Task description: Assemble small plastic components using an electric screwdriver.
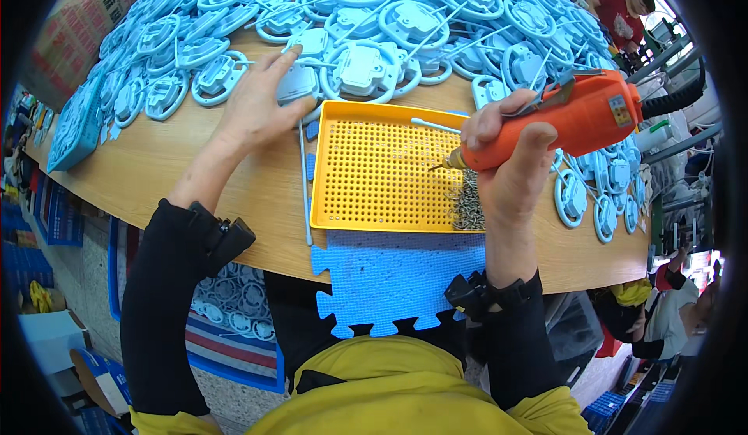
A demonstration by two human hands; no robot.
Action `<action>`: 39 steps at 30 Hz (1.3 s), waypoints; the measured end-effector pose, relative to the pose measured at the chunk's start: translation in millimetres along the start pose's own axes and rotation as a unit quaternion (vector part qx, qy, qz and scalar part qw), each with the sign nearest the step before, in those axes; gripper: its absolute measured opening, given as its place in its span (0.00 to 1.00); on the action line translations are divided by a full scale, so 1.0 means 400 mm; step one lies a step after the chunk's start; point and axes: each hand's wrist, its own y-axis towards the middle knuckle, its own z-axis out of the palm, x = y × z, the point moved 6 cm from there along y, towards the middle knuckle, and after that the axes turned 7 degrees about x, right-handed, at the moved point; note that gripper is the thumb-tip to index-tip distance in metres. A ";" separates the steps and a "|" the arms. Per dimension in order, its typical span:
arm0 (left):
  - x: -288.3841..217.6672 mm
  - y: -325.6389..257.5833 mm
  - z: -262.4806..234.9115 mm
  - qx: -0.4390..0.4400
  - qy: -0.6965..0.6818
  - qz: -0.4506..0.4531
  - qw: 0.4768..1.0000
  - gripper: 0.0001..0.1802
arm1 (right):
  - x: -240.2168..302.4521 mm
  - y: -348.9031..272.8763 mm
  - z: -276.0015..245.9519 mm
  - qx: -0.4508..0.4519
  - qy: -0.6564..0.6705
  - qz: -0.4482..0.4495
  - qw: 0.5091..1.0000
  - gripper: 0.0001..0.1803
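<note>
Right hand was wrapped tight around orange electric screwdriver, bit angled down-left over yellow perforated tray. Heap of small screws lay in tray just below that grip. Left hand rested fingers spread, flat on light-blue plastic part, pressing rather than clasping. Pile of blue wheel-shaped parts lay beyond both hands. Blue foam mat sat nearer body, under tray.

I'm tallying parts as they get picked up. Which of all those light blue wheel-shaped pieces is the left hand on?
The left hand rests on the blue piece at the pile's near edge, just beyond the yellow tray's far left corner; the other pieces lie untouched.
</note>
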 end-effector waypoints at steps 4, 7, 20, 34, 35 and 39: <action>0.017 0.006 -0.005 -0.025 -0.056 -0.088 0.994 0.43 | 0.000 0.001 0.005 -0.012 -0.013 0.008 1.000 0.30; 0.028 0.019 -0.014 -0.052 -0.081 -0.076 0.992 0.45 | 0.024 -0.004 0.024 -0.021 -0.039 0.018 0.999 0.34; -0.066 -0.352 -0.165 0.019 -0.177 -0.048 0.983 0.47 | 0.177 -0.038 0.135 0.020 0.011 -0.012 1.000 0.42; -0.344 -0.462 0.021 0.037 -0.317 0.130 0.939 0.53 | 0.151 -0.158 0.272 0.135 0.017 0.024 0.990 0.43; -0.345 -0.461 0.017 0.037 -0.317 0.131 0.939 0.53 | 0.148 -0.162 0.271 0.134 0.012 0.029 0.991 0.42; -0.348 -0.458 0.017 0.043 -0.318 0.126 0.939 0.51 | 0.129 -0.174 0.266 0.133 -0.008 0.052 0.990 0.42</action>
